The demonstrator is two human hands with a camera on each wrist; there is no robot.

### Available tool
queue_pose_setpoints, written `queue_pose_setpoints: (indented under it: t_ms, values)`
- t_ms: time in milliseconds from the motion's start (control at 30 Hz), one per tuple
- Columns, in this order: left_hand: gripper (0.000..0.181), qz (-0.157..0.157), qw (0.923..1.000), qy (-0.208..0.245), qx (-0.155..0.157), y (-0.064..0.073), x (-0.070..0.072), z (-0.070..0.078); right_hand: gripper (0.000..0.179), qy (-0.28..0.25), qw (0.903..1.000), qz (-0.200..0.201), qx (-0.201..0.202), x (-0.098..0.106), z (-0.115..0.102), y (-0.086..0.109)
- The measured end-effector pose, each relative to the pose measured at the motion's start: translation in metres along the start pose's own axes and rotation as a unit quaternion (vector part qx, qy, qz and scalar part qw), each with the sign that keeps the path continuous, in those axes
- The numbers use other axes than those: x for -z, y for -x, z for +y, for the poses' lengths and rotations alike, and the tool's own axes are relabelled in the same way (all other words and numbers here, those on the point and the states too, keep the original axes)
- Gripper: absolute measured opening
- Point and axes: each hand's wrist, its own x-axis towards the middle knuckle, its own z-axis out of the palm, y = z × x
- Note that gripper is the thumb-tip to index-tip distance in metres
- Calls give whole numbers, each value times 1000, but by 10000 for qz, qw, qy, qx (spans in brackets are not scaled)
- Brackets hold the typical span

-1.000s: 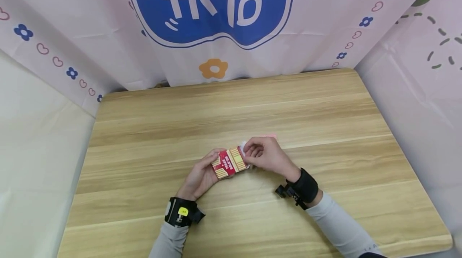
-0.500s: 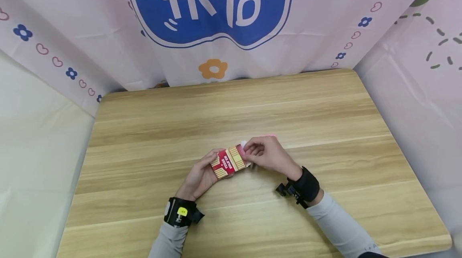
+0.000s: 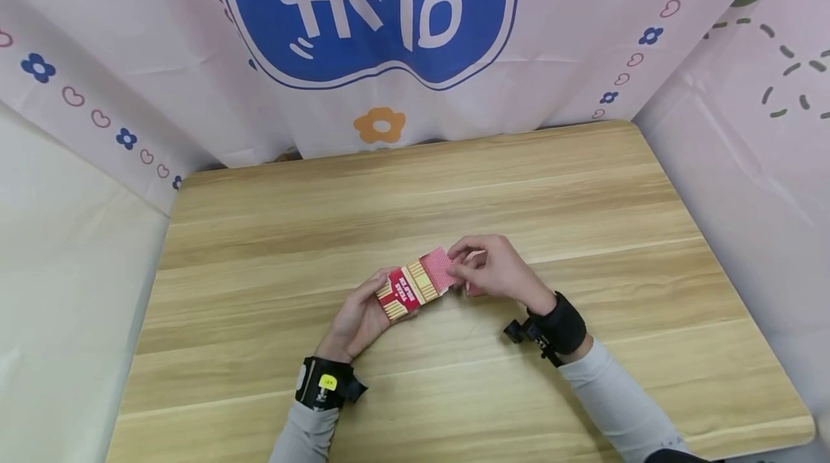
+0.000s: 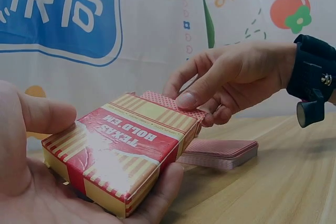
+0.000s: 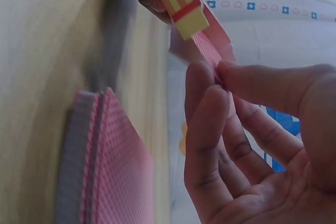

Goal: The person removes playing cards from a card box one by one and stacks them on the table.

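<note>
My left hand [image 3: 355, 320] grips a red and yellow card box [image 3: 408, 291] marked "TEXAS HOLD'EM", thumb on one side and fingers on the other. From its open end a pack of playing cards [image 3: 438, 267] with a pink patterned back sticks partway out. Thumb and fingertips of my right hand [image 3: 498, 270] pinch the outer end of these cards. In the left wrist view, a second stack of playing cards [image 4: 223, 150] lies on the table below the right hand. That stack [image 5: 126, 171] stands large in the right wrist view.
The wood-grain table [image 3: 272, 225] reaches away on all sides of the hands. A white printed curtain [image 3: 570, 31] hangs along its back edge, and pale cloth [image 3: 746, 182] rises at the right side.
The right hand has moved to the right and slightly up, drawing the cards farther out of the box. The left hand stays almost in place. More of the stack on the table shows.
</note>
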Motion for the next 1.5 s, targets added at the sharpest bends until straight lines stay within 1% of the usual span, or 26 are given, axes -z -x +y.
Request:
queue_pose_setpoints:
  t_ms: [33, 100, 300, 500, 667, 800, 900, 1000, 1133, 1367, 1500]
  values:
    - [59, 10, 10000, 34, 5, 0, 0, 0, 13, -108, 9999, -18, -13, 2, 0, 0]
    - [59, 28, 9999, 115, 20, 0, 1, 0, 13, -139, 9999, -3, 84, 6, 0, 0]
    - [58, 91, 9998, 167, 32, 1, 1, -1, 15, 135, 9986, 257, 453, 19, 0, 1]
    - [59, 119, 9999, 84, 20, 0, 1, 0, 22, 162, 9976, 404, 533, 29, 2, 1]
    - [59, 126, 9999, 51, 22, 0, 0, -1, 23, 20, 9980, 454, 447, 36, -1, 3]
    - [58, 105, 9998, 147, 35, 0, 1, -1, 23, -129, 9981, 504, 344, 43, -1, 3]
    - [58, 106, 9998, 195, 15, -1, 1, -1, 23, -370, 9977, 554, 146, 49, 1, 3]
    - [59, 132, 9998, 176, 3, -2, 1, -1, 23, -671, 9959, 588, -169, 53, 5, 2]
    - [61, 170, 9998, 109, 7, -2, 2, 0, 24, -797, 9939, 624, -436, 58, 11, 0]
    - [60, 126, 9998, 142, -5, -2, 2, 0, 24, -451, 9939, 846, -549, 68, 22, -3]
    - [58, 147, 9996, 234, 77, -1, 2, -2, 22, -28, 9950, 798, -605, 69, 31, -2]
